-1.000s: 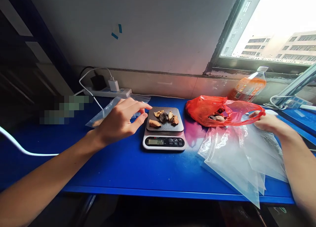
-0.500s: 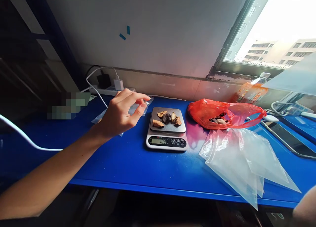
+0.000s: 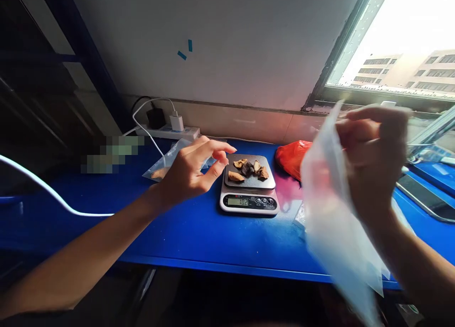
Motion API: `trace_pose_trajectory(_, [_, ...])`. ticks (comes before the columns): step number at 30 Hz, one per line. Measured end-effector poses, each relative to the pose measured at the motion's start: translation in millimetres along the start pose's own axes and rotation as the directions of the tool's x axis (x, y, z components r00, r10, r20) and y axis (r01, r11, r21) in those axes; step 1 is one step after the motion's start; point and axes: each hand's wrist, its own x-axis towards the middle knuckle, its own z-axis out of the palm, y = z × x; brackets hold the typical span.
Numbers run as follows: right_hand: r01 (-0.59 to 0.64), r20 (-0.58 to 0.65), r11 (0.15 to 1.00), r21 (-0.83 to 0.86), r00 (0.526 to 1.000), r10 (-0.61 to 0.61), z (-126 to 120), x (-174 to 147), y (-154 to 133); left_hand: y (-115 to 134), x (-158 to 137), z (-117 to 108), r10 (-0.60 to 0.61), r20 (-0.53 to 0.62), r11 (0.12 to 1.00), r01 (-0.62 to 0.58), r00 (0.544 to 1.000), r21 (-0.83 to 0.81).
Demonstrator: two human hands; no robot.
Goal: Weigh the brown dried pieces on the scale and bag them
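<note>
My right hand (image 3: 373,151) is closed on the upper edge of a translucent plastic bag (image 3: 325,194), which hangs down blurred by motion. My left hand (image 3: 195,168) is beside the scale's left edge, thumb and fingers apart with nothing between them. Several brown, tan and dark dried pieces, perhaps mushrooms (image 3: 248,168), lie on the metal plate of the kitchen scale (image 3: 249,204). Its display reads 10.2; the unit is too small to read. Behind my left hand lies a clear bag (image 3: 167,161) with something brownish in it, partly hidden.
A red plastic bag (image 3: 292,155) sits right of the scale, partly covered by the held bag. A phone (image 3: 426,199) lies at the right. A power strip (image 3: 190,131) with chargers and a white cable (image 3: 46,194) are at the left. The blue table's front edge (image 3: 213,267) runs below.
My right hand has come up from the lower right edge and lifted a plastic bag off the table. My left hand has shifted slightly right, toward the scale. The view has moved a little.
</note>
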Motion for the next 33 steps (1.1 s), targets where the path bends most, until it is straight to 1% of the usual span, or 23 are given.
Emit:
trace_pose_trajectory(2, [-0.007, 0.035, 0.997, 0.072, 0.999, 0.005, 25, -13, -11, 4, 0, -1, -0.102, 0.039, 0.987, 0.106, 0.994, -0.122])
trace_pose_trajectory(5, [-0.118, 0.205, 0.969, 0.217, 0.976, 0.073, 55, -28, -23, 7, 1, 0, -0.200, 0.132, 0.913, 0.234, 0.971, -0.334])
trace_pose_trajectory(7, [-0.169, 0.272, 0.953, 0.250, 0.957, 0.098, 66, -36, -26, 9, 0, 2, -0.224, 0.226, 0.840, 0.305, 0.948, -0.448])
trace_pose_trajectory(9, [-0.185, 0.288, 0.952, 0.244, 0.951, 0.111, 72, -45, -25, 11, -2, 6, -0.237, 0.327, 0.768, 0.383, 0.915, -0.514])
trace_pose_trajectory(11, [-0.220, 0.294, 0.942, 0.251, 0.945, 0.142, 73, -53, -23, 12, -4, 10, -0.259, 0.414, 0.703, 0.464, 0.873, -0.539])
trace_pose_trajectory(13, [-0.265, 0.289, 0.922, 0.282, 0.940, 0.182, 74, -59, -23, 13, -4, 14, -0.276, 0.483, 0.662, 0.528, 0.831, -0.531])
trace_pose_trajectory(15, [-0.276, 0.265, 0.913, 0.302, 0.944, 0.198, 74, -64, -24, 13, -3, 17, -0.262, 0.542, 0.664, 0.557, 0.798, -0.499])
trace_pose_trajectory(17, [-0.258, 0.232, 0.924, 0.283, 0.953, 0.195, 75, -67, -26, 13, -2, 18, -0.240, 0.587, 0.669, 0.570, 0.773, -0.478])
trace_pose_trajectory(20, [-0.229, 0.202, 0.947, 0.226, 0.962, 0.184, 76, -72, -29, 13, -1, 17, -0.245, 0.622, 0.658, 0.599, 0.744, -0.457])
trace_pose_trajectory(23, [-0.200, 0.188, 0.961, 0.189, 0.968, 0.164, 78, -76, -32, 11, -2, 17, -0.244, 0.642, 0.651, 0.614, 0.727, -0.447])
trace_pose_trajectory(25, [-0.201, 0.186, 0.962, 0.187, 0.968, 0.166, 80, -78, -33, 9, -2, 19, -0.230, 0.654, 0.612, 0.630, 0.720, -0.478])
trace_pose_trajectory(27, [-0.246, 0.200, 0.947, 0.207, 0.958, 0.205, 82, -77, -34, 7, -2, 22, -0.219, 0.669, 0.564, 0.651, 0.710, -0.507])
trace_pose_trajectory(29, [-0.362, 0.214, 0.897, 0.252, 0.925, 0.313, 85, -75, -35, 5, -1, 26, -0.232, 0.662, 0.531, 0.663, 0.713, -0.528])
trace_pose_trajectory(30, [-0.439, 0.219, 0.853, 0.283, 0.895, 0.388, 86, -74, -35, 4, -1, 27, -0.248, 0.650, 0.514, 0.666, 0.719, -0.540])
trace_pose_trajectory(32, [-0.583, 0.235, 0.737, 0.342, 0.813, 0.533, 87, -70, -34, 4, -1, 30, -0.287, 0.628, 0.468, 0.678, 0.724, -0.567])
trace_pose_trajectory(33, [-0.638, 0.254, 0.679, 0.362, 0.769, 0.587, 88, -69, -34, 4, -2, 31, -0.302, 0.630, 0.439, 0.691, 0.716, -0.575])
